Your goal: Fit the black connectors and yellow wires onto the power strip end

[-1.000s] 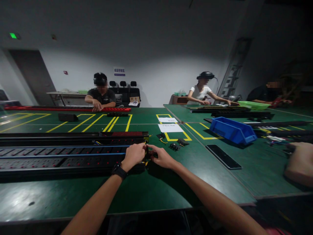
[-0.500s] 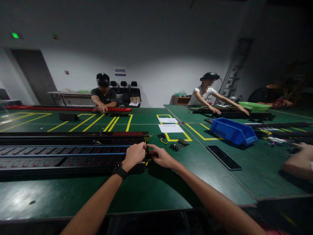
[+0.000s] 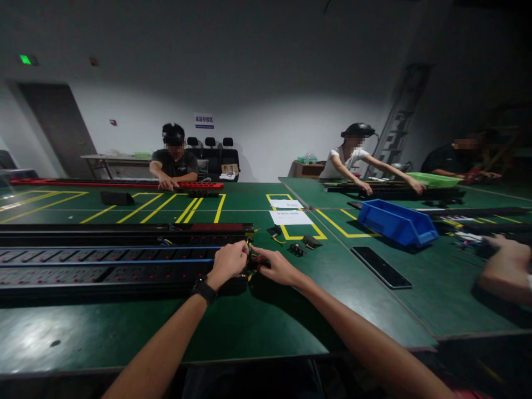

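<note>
Long black power strips (image 3: 137, 274) with rows of sockets and small red parts lie side by side across the left of the table. At their right end, my left hand (image 3: 229, 261) is closed with its fingertips pinched by yellow-green wires (image 3: 249, 244); what exactly it grips is hidden. My right hand (image 3: 275, 267) faces it, index finger stretched to the left hand's fingertips. Its thumb and other fingers are bent round a small dark end piece (image 3: 254, 262), mostly covered. Beyond the hands lie small black socket parts (image 3: 296, 249) and a black part with a yellow wire (image 3: 275, 233).
A dark-screened phone (image 3: 380, 267) and a blue bin (image 3: 397, 223) stand to the right. White paper sheets (image 3: 290, 218) lie on the green table. Co-workers handle strips across the table, and another person's hand (image 3: 507, 266) is at the right edge.
My hands stay at the strip end, with only slight finger shifts. Across the table, the left co-worker's hands have moved slightly left; the hand at the right edge has shifted slightly.
</note>
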Tool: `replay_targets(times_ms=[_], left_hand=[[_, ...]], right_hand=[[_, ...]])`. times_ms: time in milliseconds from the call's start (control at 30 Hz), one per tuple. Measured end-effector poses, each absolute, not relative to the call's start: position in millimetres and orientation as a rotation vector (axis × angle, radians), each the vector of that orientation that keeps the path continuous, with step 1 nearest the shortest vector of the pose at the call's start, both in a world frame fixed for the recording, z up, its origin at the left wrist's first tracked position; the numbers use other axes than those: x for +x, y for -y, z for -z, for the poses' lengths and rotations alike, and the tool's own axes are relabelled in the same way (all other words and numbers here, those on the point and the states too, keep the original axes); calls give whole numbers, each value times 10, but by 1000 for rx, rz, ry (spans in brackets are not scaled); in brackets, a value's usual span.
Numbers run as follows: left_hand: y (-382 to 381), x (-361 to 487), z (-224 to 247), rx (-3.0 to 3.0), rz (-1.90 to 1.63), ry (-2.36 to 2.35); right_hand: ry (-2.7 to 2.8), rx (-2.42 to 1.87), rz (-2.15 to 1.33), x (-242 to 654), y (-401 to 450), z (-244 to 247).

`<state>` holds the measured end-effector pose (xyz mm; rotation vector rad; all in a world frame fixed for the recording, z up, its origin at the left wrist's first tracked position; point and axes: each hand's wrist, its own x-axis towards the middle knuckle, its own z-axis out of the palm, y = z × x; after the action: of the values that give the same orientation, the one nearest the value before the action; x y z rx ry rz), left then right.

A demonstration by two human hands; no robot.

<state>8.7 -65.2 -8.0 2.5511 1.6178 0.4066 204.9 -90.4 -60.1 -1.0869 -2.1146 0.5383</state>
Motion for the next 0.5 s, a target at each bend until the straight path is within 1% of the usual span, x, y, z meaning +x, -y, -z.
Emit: replay_targets(times_ms=[267,333,500], left_hand=[[635,80,96,2528,-424,-1620],[628,77,106,2524,-426,-1624],[620,76,114,2503,-425,-1657]], right_hand=[[2044,-1063,-696,2015,882,653],[2079,-1081,-642,2023,878,642],[2184,-1193,-355,2048,899,597]])
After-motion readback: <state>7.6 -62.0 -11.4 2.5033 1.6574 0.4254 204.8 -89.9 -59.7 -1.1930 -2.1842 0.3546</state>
